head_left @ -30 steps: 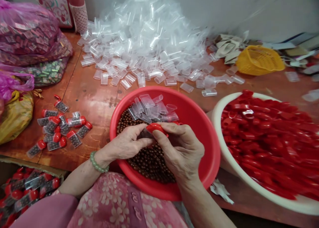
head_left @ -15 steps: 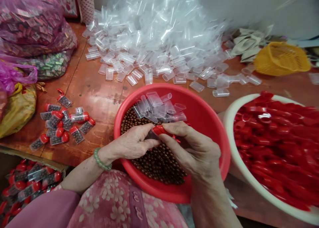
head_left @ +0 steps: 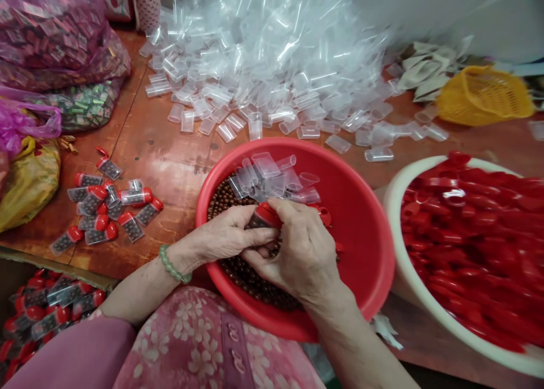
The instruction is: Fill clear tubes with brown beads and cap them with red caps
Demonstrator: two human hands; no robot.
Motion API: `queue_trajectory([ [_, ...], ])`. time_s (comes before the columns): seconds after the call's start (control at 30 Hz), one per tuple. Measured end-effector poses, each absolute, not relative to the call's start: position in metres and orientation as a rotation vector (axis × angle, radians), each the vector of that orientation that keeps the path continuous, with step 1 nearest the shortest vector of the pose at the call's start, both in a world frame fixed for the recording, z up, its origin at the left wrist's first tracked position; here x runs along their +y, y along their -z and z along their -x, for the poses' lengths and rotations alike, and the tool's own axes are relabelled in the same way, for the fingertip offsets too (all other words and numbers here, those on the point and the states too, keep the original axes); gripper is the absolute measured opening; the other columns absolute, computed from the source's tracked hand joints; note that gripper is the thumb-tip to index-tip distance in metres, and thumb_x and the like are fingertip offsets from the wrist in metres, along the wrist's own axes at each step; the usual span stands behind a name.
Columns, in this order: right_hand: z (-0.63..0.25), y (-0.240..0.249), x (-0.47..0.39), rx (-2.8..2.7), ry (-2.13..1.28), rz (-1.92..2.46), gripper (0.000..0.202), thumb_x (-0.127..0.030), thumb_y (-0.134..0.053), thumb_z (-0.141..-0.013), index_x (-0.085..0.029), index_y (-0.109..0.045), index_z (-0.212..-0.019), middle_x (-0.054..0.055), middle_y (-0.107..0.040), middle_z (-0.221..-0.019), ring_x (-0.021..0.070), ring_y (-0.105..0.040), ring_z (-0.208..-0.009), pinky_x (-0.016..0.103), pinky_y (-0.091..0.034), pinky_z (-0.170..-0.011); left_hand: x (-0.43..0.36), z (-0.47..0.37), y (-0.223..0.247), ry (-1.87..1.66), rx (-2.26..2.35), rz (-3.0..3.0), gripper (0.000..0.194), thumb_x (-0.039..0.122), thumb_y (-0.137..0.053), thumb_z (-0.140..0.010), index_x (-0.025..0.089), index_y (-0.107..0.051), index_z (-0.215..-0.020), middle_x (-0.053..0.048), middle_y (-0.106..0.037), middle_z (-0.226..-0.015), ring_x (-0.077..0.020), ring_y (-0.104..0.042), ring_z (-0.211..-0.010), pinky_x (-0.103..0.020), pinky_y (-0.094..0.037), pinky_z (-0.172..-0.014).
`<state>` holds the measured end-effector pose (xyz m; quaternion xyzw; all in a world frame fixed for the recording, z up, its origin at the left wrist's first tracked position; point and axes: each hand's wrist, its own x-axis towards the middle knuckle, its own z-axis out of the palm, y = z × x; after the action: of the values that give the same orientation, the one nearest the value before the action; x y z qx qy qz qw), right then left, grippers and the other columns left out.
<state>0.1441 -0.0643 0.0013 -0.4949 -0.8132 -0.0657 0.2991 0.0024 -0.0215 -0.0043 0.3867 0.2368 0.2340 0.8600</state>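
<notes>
Over the red basin [head_left: 365,219], my left hand [head_left: 227,233] is closed around a small clear container [head_left: 257,219] filled with dark brown balls. My right hand [head_left: 300,247] pinches the red cap [head_left: 267,212] at its upper end; the cap sits on the container's mouth. Below both hands lie many loose brown balls [head_left: 267,287]. Clear plastic tubes [head_left: 272,176] rest on the balls at the basin's far side. A few loose red caps [head_left: 323,215] show just beyond my right hand, partly hidden by it.
Filled, red-capped containers [head_left: 96,202] lie on the wooden table [head_left: 170,162] at left; more fill a box [head_left: 51,304] below. A heap of clear tubes [head_left: 272,77] stands behind. At right are a white tub [head_left: 395,208] of red caps [head_left: 476,247] and a yellow basket [head_left: 484,97].
My right hand has moved left and curled in around the container. The red cap, earlier tilted at the tube's end, now sits on it and the container is turned more upright.
</notes>
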Motion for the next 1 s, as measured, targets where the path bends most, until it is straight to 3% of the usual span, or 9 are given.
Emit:
queue_trajectory([
  [0.3, -0.144, 0.005, -0.065, -2.138, 0.348, 1.233, 0.057, -0.032, -0.063, -0.077, -0.008, -0.046, -0.126, 0.013, -0.066, -0.092, 0.0251, -0.065, -0.081, 0.040, -0.054, -0.074, -0.023, -0.002, 0.005, -0.507, 0.494, -0.827, 0.046, 0.053, -0.076, -0.069, 0.013, -0.055, -0.079, 0.002, -0.055, -0.068, -0.0083, -0.050, -0.063, -0.023, -0.041, -0.062],
  [0.43, -0.142, -0.007, -0.068, -2.188, 0.151, 1.218, 0.056, -0.028, -0.065, -0.077, -0.009, -0.045, -0.126, 0.015, -0.067, -0.097, 0.0268, -0.066, -0.087, 0.042, -0.053, -0.078, -0.030, 0.001, 0.001, -0.503, 0.527, -0.921, 0.039, 0.049, -0.069, -0.077, 0.013, -0.054, -0.082, 0.001, -0.055, -0.071, -0.0083, -0.052, -0.063, -0.022, -0.043, -0.063],
  [0.57, -0.161, -0.015, -0.071, -2.224, -0.379, 1.302, 0.068, -0.036, -0.067, -0.082, -0.016, -0.034, -0.138, 0.018, -0.057, -0.127, 0.0282, -0.060, -0.113, 0.044, -0.051, -0.092, -0.039, 0.025, -0.009, -0.661, 0.794, -1.237, 0.034, 0.040, -0.057, -0.088, 0.016, -0.053, -0.112, -0.001, -0.060, -0.081, -0.0111, -0.058, -0.071, -0.024, -0.049, -0.069],
  [0.63, -0.180, -0.011, -0.074, -2.108, -0.446, 1.406, 0.065, -0.038, -0.065, -0.085, -0.018, -0.034, -0.139, 0.019, -0.052, -0.134, 0.0265, -0.061, -0.111, 0.043, -0.051, -0.092, -0.040, 0.051, -0.012, -0.803, 1.038, -1.415, 0.042, 0.038, -0.051, -0.092, 0.019, -0.045, -0.129, -0.003, -0.063, -0.088, -0.0132, -0.061, -0.075, -0.027, -0.051, -0.072],
  [0.8, -0.216, 0.008, -0.081, -2.114, -0.575, 1.771, 0.019, -0.023, -0.048, -0.094, -0.018, -0.057, -0.111, 0.009, -0.067, -0.097, 0.0211, -0.067, -0.083, 0.035, -0.053, -0.076, -0.032, 0.139, -0.005, -0.711, 1.977, -1.874, 0.040, 0.034, -0.057, -0.088, 0.022, -0.052, -0.126, -0.004, -0.064, -0.088, -0.0220, -0.063, -0.076, -0.035, -0.049, -0.073],
  [0.9, -0.214, 0.012, -0.080, -2.266, -0.560, 1.970, 0.019, -0.024, -0.049, -0.094, -0.015, -0.058, -0.108, 0.011, -0.066, -0.096, 0.0239, -0.066, -0.084, 0.035, -0.051, -0.074, -0.024, 0.170, 0.006, -0.595, 2.188, -2.059, 0.034, 0.031, -0.060, -0.085, 0.021, -0.056, -0.118, -0.005, -0.064, -0.088, -0.0301, -0.064, -0.088, -0.042, -0.049, -0.078],
  [1.0, -0.203, 0.012, -0.071, -2.313, -0.514, 2.209, 0.027, -0.028, -0.050, -0.093, -0.013, -0.055, -0.115, 0.014, -0.066, -0.104, 0.0269, -0.067, -0.088, 0.034, -0.050, -0.072, -0.018, 0.165, 0.010, -0.714, 2.107, -2.285, 0.039, 0.030, -0.062, -0.083, 0.015, -0.057, -0.118, -0.011, -0.066, -0.105, -0.0339, -0.062, -0.102, -0.048, -0.051, -0.087],
])
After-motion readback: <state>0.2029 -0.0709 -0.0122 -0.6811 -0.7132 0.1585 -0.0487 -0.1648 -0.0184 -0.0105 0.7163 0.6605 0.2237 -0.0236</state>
